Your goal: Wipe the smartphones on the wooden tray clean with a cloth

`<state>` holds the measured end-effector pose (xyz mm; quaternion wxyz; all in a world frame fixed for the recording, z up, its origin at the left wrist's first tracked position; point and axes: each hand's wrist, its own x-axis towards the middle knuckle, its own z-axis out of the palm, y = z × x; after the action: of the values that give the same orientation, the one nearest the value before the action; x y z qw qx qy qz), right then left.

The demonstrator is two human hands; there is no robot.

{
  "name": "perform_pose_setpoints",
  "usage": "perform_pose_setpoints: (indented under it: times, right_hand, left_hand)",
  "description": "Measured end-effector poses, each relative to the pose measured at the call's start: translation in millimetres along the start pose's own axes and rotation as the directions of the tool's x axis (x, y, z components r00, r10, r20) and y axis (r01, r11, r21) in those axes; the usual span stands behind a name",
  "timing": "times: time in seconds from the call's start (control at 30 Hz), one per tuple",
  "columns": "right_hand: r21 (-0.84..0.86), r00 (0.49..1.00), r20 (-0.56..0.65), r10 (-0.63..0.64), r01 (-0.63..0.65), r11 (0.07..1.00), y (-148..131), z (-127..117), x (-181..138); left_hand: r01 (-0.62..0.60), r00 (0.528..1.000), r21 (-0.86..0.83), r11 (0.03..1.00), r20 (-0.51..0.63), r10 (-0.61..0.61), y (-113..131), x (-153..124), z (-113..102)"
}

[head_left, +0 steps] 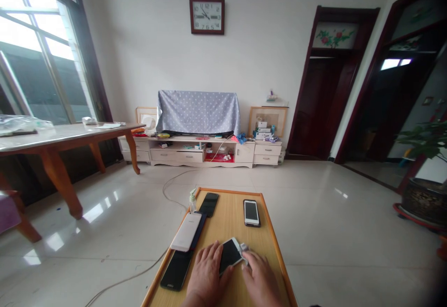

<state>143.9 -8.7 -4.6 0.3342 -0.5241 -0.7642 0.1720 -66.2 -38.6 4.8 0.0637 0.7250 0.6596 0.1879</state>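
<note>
The left hand holds the white phone between fingers and thumb, flat on the near part of the wooden worktop. The right hand pinches a crumpled pale cloth at the phone's right edge. Further left, a pale phone lies back up — its small mark too faint to read surely. On the wall clock, numerals such as 12, 3 and 6 are readable.

On the table I see, at left, a bottle, a black phone, a pale phone over something blue and, nearest, a dark phone. Far right sits a cased phone; nearer, a white phone.
</note>
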Motion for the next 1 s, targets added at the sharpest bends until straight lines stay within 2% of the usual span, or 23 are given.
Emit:
perform_pose_setpoints:
  times: [0.13,0.27,0.47,0.6,0.7,0.83,1.0]
  right_hand:
    - [-0.029,0.994,0.096,0.049,-0.046,0.999,-1.3,-0.5,-2.7]
    - [-0.002,0.986,0.108,0.125,-0.125,0.992,-2.8,0.9,5.1]
    - [0.118,0.987,0.096,0.129,-0.140,0.983,-9.5,19.6,41.5]
    - [0.138,0.986,0.113,0.122,-0.137,0.981,-14.8,28.5,60.5]
    - [0.134,0.987,0.103,0.122,-0.135,0.982,-13.5,28.3,53.7]
    - [0.095,0.982,0.090,0.168,-0.176,0.980,0.6,21.8,24.7]
    - [0.086,0.970,0.138,0.201,-0.214,0.973,15.2,15.6,4.9]
  left_hand:
    - [-0.016,1.000,-0.016,1.000,-0.017,0.016,-5.6,1.2,2.5]
    - [-0.026,1.000,-0.044,0.999,-0.006,0.025,-10.9,2.9,6.2]
    - [-0.061,0.998,-0.062,0.996,0.015,0.062,-13.5,5.1,6.7]
    - [-0.081,0.997,-0.057,0.995,0.005,0.081,-12.2,4.4,5.2]
    - [-0.079,0.997,-0.043,0.996,-0.001,0.079,-11.2,4.0,6.0]
    - [-0.059,0.998,-0.043,0.997,-0.012,0.059,-11.0,3.8,8.4]
    - [-0.074,0.997,-0.067,0.995,-0.035,0.072,-12.5,3.8,8.2]
